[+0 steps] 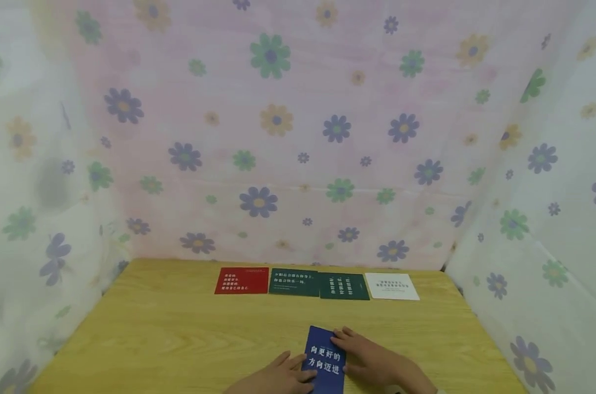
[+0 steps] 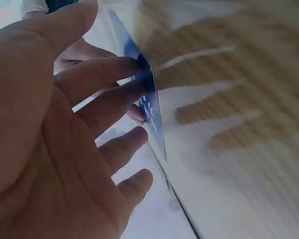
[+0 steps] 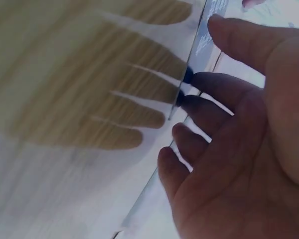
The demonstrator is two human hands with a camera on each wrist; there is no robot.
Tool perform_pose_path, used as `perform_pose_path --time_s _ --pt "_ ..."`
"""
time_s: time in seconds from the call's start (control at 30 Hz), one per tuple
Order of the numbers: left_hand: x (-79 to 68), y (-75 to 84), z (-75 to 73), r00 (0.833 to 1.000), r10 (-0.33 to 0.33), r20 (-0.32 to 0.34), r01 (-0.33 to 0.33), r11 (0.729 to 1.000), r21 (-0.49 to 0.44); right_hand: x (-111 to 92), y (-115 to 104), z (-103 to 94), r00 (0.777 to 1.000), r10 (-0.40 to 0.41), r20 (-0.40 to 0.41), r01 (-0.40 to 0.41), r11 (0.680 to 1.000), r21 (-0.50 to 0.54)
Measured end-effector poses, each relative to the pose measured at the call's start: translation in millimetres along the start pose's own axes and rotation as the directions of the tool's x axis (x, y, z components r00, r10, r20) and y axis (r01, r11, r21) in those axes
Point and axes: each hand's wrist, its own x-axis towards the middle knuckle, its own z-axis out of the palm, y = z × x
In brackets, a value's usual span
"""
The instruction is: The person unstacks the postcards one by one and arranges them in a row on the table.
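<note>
A dark blue card (image 1: 326, 357) with two lines of white lettering lies at the front of the table, turned upright in the head view. The left hand (image 1: 280, 377) touches its left edge with extended fingertips. On the other side, the right hand (image 1: 371, 358) rests its fingertips on the card's upper right edge, thumb lower down. In the left wrist view, the index and middle fingers (image 2: 104, 69) reach onto the blue surface, the others spread beside it. The right wrist view likewise shows two fingertips (image 3: 188, 79) on the card, which appears edge-on there.
Along the back of the wooden table (image 1: 179, 334) lies a row of cards: a red card (image 1: 253, 282), a green card (image 1: 293, 289), a second green card (image 1: 358, 287) and a white card (image 1: 393, 294). Flower-printed curtains (image 1: 298, 137) enclose the back and both sides.
</note>
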Motion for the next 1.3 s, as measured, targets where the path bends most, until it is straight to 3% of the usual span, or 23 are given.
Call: perform_pose_path --time_s 0.23,0.37,0.47,0.57,0.67,0.8,0.83,0.9,1.03,1.17,1.3 --pt "-19.8 0.7 7.6 0.990 -0.116 -0.080 0.122 0.989 0.078 -2.4 -10.3 12.5 0.997 0.070 -0.014 -0.071 0.997 -0.043" --pt "-31.7 -2.4 7.1 0.961 -0.248 -0.120 0.258 0.963 0.080 -3.7 -18.2 18.3 0.997 0.071 -0.010 -0.072 0.986 -0.148" --pt "-38.4 -7.3 3.8 0.934 -0.342 -0.104 0.348 0.937 0.039 -6.1 -25.0 24.2 0.998 0.061 0.008 -0.058 0.976 -0.212" --pt "-40.9 -11.7 1.2 0.915 -0.398 -0.070 0.397 0.917 -0.025 -11.6 -30.8 32.5 1.000 0.010 0.019 -0.005 0.965 -0.261" --pt "-42.6 -15.0 1.4 0.908 -0.414 -0.061 0.410 0.909 -0.070 -17.2 -32.6 43.1 0.995 -0.104 0.009 0.101 0.941 -0.322" --pt "-44.7 -19.3 2.0 0.904 -0.423 -0.065 0.414 0.902 -0.123 -20.0 -30.6 50.1 0.960 -0.279 -0.008 0.257 0.895 -0.365" --pt "-44.9 -20.3 1.6 0.904 -0.422 -0.063 0.410 0.900 -0.147 -19.6 -29.8 49.2 0.956 -0.292 -0.005 0.273 0.898 -0.346" --pt "-45.5 -23.1 -0.2 0.911 -0.407 -0.063 0.388 0.900 -0.198 -17.4 -28.5 45.2 0.964 -0.265 -0.002 0.255 0.930 -0.266" --pt "-51.5 -30.1 -5.5 0.925 -0.369 -0.095 0.329 0.899 -0.289 -12.8 -31.4 32.7 0.997 -0.071 -0.044 0.066 0.991 -0.115" --pt "-61.0 -38.7 -7.7 0.915 -0.379 -0.140 0.325 0.897 -0.300 -11.0 -33.0 25.5 0.993 0.019 -0.121 -0.039 0.985 -0.169" --pt "-65.5 -46.9 -5.0 0.897 -0.413 -0.156 0.358 0.888 -0.289 -7.1 -30.6 24.3 0.986 0.080 -0.147 -0.106 0.977 -0.183"
